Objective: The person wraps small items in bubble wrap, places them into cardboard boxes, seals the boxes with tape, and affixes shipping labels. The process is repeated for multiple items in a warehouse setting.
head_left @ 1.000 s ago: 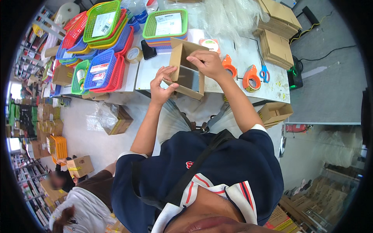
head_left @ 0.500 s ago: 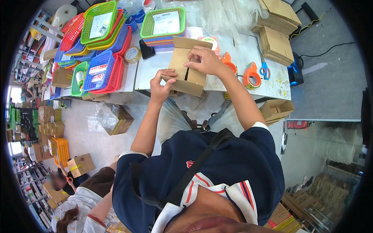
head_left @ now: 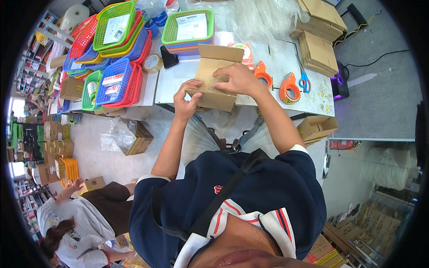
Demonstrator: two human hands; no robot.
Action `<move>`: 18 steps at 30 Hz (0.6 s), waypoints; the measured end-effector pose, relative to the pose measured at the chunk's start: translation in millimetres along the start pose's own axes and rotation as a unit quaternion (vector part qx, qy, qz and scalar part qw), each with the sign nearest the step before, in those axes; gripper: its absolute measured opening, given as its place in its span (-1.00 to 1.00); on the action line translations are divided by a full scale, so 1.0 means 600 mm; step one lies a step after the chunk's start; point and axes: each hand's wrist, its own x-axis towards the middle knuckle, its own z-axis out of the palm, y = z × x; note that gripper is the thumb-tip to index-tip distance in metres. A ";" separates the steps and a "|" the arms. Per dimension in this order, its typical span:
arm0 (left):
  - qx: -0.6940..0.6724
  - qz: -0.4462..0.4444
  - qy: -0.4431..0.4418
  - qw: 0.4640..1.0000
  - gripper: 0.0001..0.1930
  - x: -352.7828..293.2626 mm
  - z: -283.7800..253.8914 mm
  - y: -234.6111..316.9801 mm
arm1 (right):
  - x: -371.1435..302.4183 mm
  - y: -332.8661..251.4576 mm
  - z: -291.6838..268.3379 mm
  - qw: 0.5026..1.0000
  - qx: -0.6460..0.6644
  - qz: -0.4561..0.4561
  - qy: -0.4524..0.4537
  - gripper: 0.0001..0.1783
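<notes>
A small cardboard box point(head_left: 221, 52) lies at the table's near edge with its flaps spread, the far one standing up. My left hand point(head_left: 187, 97) is closed on the box's left near corner, thumb outside and fingers over the edge. My right hand point(head_left: 237, 79) reaches over the box from the right. Its fingers are bent, with thumb and forefinger apart, and the tips touch or nearly touch the cardboard inside. The palm hides the box's right part. To the right of the box are two orange tape dispensers point(head_left: 289, 87) and blue-handled scissors point(head_left: 304, 82).
Stacked plastic baskets point(head_left: 118, 85) fill the table's left, beside a tape roll point(head_left: 153, 63) and a phone point(head_left: 169, 57). A green basket point(head_left: 187, 26) tops another stack. Flat cardboard point(head_left: 318, 52) and bubble wrap point(head_left: 263, 22) lie at the far right. Another person point(head_left: 76, 223) is at lower left.
My right hand has opened its pinch and shifted slightly down and right. The dark gap in the box's inner flaps no longer shows. The other person at lower left has moved.
</notes>
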 end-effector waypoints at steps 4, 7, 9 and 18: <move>0.002 -0.018 -0.014 1.000 -0.75 -0.009 -0.001 -0.010 | 0.002 0.011 0.015 0.999 -0.018 0.019 -0.048 -0.64; 0.014 -0.049 -0.005 0.999 -0.76 -0.002 0.002 -0.007 | -0.006 0.014 0.003 0.992 0.087 0.090 -0.034 -0.54; 0.018 -0.114 0.011 0.993 -0.73 -0.001 0.005 0.006 | -0.003 0.024 -0.007 0.961 -0.025 0.034 0.272 -0.40; 0.034 -0.231 0.023 0.972 -0.45 0.020 0.041 0.006 | -0.036 0.065 -0.002 0.943 0.278 0.059 0.172 -0.69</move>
